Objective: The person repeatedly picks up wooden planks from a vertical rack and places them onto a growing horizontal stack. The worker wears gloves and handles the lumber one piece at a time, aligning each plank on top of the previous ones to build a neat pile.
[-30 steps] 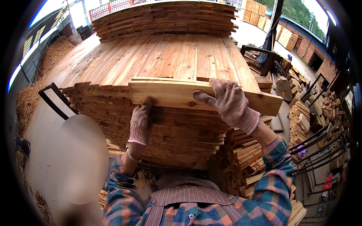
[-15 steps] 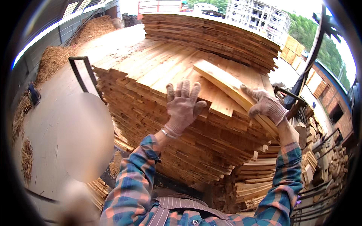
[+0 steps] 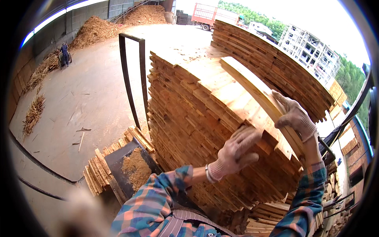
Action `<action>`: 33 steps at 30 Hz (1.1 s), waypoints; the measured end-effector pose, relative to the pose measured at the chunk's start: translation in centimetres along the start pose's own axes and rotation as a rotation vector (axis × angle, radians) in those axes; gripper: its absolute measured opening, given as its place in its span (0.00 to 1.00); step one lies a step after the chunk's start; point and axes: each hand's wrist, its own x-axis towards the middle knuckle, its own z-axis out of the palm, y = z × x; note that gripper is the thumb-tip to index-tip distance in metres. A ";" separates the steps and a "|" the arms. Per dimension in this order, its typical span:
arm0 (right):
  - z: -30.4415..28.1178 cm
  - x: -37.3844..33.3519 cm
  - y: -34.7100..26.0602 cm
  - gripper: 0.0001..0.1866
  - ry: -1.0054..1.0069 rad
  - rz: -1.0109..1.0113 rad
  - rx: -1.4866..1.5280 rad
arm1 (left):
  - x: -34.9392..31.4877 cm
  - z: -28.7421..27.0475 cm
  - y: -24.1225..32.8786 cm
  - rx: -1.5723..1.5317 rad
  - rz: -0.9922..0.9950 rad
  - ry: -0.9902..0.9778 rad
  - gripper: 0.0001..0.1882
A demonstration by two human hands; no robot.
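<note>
A tall stack of sawn wooden boards [image 3: 189, 118] fills the middle of the view. On its top lies a long pale plank [image 3: 252, 93], running from the far left toward the near right. My left hand [image 3: 237, 148], in a worn work glove, presses flat against the near edge of the stack's top layers, fingers spread. My right hand [image 3: 294, 116], also gloved, grips the plank's near end from the right side. Both sleeves are plaid.
A black metal frame [image 3: 132, 79] stands upright against the stack's left side. Below it lie a low pile of short boards [image 3: 98, 172] and a dark tray with sawdust [image 3: 134, 168]. Sawdust heaps [image 3: 94, 29], a second board stack [image 3: 272, 59] and a truck [image 3: 207, 15] stand behind.
My view has swung left, showing more yard floor. My left hand dropped from the top of the stack to its near edge; my right hand stays on the plank's end.
</note>
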 end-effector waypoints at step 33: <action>9.0 46.4 9.7 0.36 0.064 0.199 -0.400 | 17.2 -23.9 -22.2 0.740 0.062 -0.849 0.45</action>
